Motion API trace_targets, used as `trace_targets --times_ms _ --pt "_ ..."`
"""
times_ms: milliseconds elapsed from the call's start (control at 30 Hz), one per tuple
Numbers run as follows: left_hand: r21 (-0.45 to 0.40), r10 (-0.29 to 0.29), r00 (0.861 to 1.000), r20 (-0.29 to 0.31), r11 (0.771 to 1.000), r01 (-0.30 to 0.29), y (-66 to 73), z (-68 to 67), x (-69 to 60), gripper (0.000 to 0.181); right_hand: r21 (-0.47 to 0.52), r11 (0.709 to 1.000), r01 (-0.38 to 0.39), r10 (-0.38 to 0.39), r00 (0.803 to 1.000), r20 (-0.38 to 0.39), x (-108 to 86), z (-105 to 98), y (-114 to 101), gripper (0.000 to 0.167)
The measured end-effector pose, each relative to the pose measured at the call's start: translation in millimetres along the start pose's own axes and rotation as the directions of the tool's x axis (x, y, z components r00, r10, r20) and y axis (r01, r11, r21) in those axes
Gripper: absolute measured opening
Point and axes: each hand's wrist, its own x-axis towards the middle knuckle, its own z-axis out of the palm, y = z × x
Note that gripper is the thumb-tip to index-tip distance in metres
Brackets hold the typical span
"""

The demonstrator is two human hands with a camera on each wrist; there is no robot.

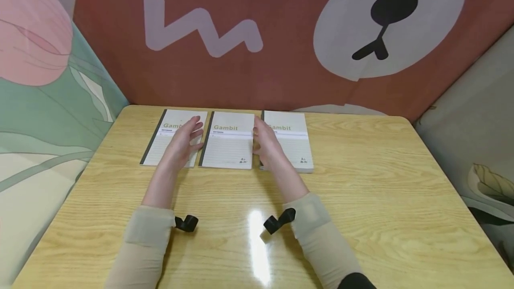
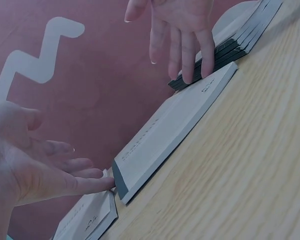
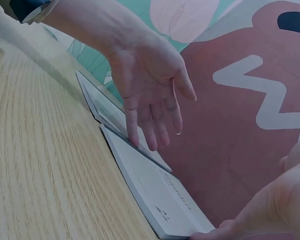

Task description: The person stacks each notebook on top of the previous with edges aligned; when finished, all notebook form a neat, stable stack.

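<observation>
Three white "Gambit" notebook places form a row. My left hand (image 1: 184, 142) hovers over the left notebook (image 1: 162, 150), its extended fingers beside the dark spine of the middle notebook (image 1: 226, 146). At the middle notebook's right side is my right hand (image 1: 269, 142), fingers extended, partly covering the right-hand stack (image 1: 295, 150). In the left wrist view, my left hand (image 2: 45, 165) has a fingertip at the spine; the stack (image 2: 245, 37) shows several layers. The right wrist view has my right hand (image 3: 270, 200) with a fingertip at the middle notebook's (image 3: 160, 200) edge; whether it presses, I cannot tell.
The wooden table (image 1: 373, 200) extends in front and to the right, with a bright reflection near its front middle. A red patterned backdrop (image 1: 281, 79) rises directly behind the notebooks. Small black devices (image 1: 186, 223) are at both wrists.
</observation>
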Motion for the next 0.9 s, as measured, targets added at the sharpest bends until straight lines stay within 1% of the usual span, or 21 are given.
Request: trace_targets --times_ms 100,200,300,500,633,700,800,867,900 --pt "-0.023 -0.004 1.000 -0.017 1.000 0.003 1.5 -1.2 -0.5 0.066 0.044 0.999 -0.025 0.026 1.000 -0.010 0.0 -1.8 -0.9 0.072" --pt "-0.052 -0.017 0.999 -0.035 0.999 0.015 2.9 -3.0 -1.5 0.065 0.090 0.995 -0.052 0.054 0.998 -0.021 0.0 -3.0 -1.9 0.068" --pt "-0.071 -0.032 0.998 -0.046 0.997 0.029 3.8 -5.2 -2.4 0.066 0.131 0.989 -0.070 0.073 0.997 -0.014 -0.3 -4.8 -2.8 0.065" --pt "-0.102 -0.075 0.994 -0.078 0.993 0.066 4.4 -7.9 -1.8 0.065 0.163 0.984 -0.071 0.070 0.997 0.010 0.4 -8.9 -4.2 0.062" --pt "-0.054 -0.098 0.988 -0.118 0.994 0.092 4.0 -6.1 1.5 0.063 0.172 0.983 -0.063 0.063 0.998 0.005 1.9 -9.0 -3.1 0.059" --pt "-0.022 -0.100 0.986 -0.131 0.995 0.098 3.3 -5.0 3.1 0.062 0.182 0.981 -0.059 0.062 0.998 -0.008 2.7 -8.0 -2.4 0.051" --pt "0.006 -0.084 0.988 -0.131 0.996 0.086 1.9 -3.4 4.7 0.060 0.216 0.975 -0.054 0.061 0.998 -0.024 4.1 -6.5 -1.3 0.035" --pt "0.024 -0.070 0.990 -0.125 0.997 0.073 1.0 -2.9 4.9 0.059 0.236 0.971 -0.043 0.050 0.999 -0.022 4.9 -5.6 -0.4 0.029" --pt "0.031 -0.062 0.990 -0.126 0.997 0.066 0.6 -2.8 4.9 0.058 0.240 0.970 -0.037 0.043 0.999 -0.018 5.2 -5.3 0.1 0.029"
